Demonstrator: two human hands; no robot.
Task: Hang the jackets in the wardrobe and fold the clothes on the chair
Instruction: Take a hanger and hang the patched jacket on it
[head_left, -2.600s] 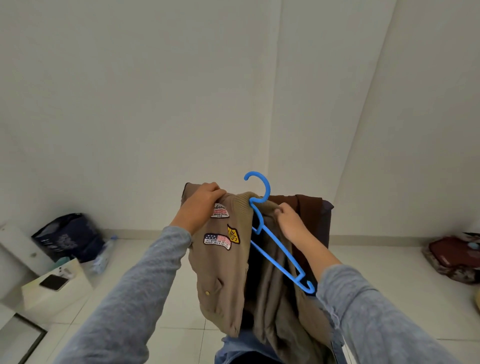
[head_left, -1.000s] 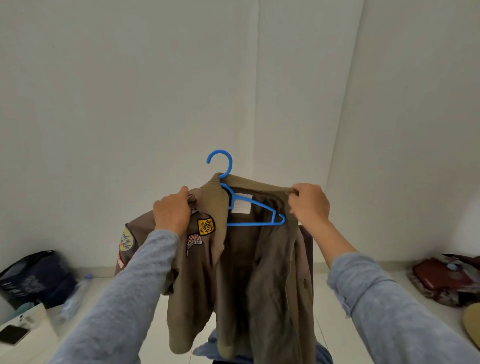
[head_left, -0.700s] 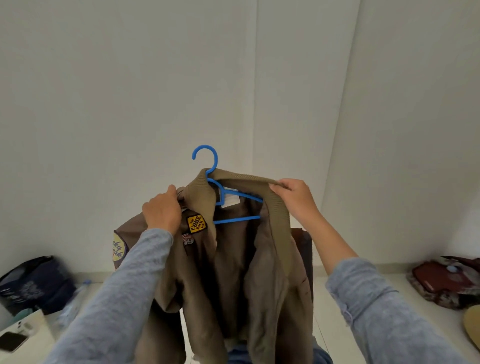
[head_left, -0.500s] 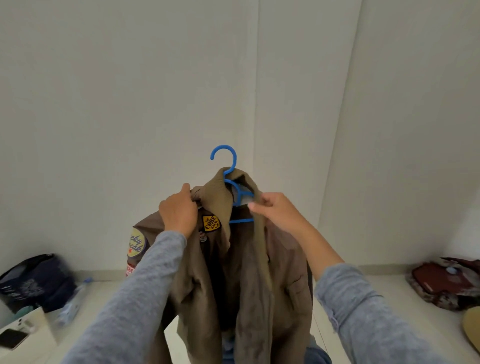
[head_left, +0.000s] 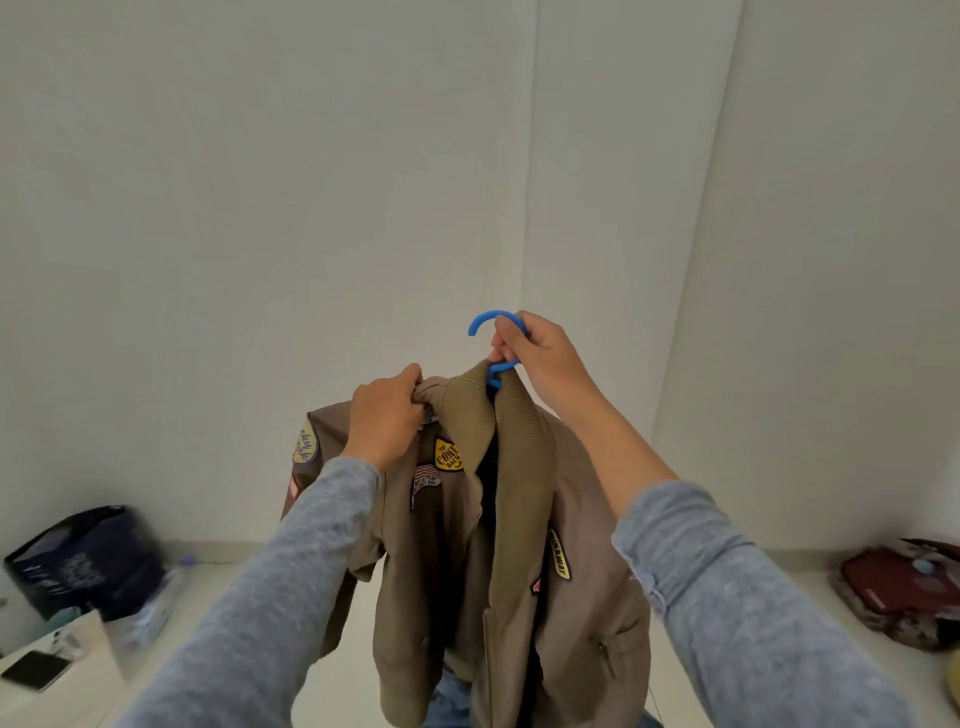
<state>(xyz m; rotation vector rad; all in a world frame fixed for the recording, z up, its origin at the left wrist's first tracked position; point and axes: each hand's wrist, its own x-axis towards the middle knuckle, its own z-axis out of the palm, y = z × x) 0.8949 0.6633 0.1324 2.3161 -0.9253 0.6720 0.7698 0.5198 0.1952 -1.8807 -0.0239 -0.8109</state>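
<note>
The brown jacket (head_left: 467, 545) hangs in the lower middle of the frame, held up in the air. It is draped on a blue hanger (head_left: 480, 319), of which only the hook shows above the collar; the arms are hidden inside the cloth. The right hand (head_left: 540, 358) has its fingers curled round the hook's neck, so it seems to carry the weight from the top and let the jacket fall straight. The left hand (head_left: 387, 415), just left of centre, clutches a bunch of cloth at the shoulder beside the collar, probably to seat that shoulder on the hanger and keep it from slipping off. The front is open, its two ribbed edges meeting under the hook.

Only bare walls stand behind and no wardrobe is in view, so the hanging itself is not yet done. The chair cannot be made out. A dark bag (head_left: 88, 556) sits at lower left, a phone (head_left: 34, 670) in the bottom left corner, and a red bag (head_left: 904, 587) at lower right.
</note>
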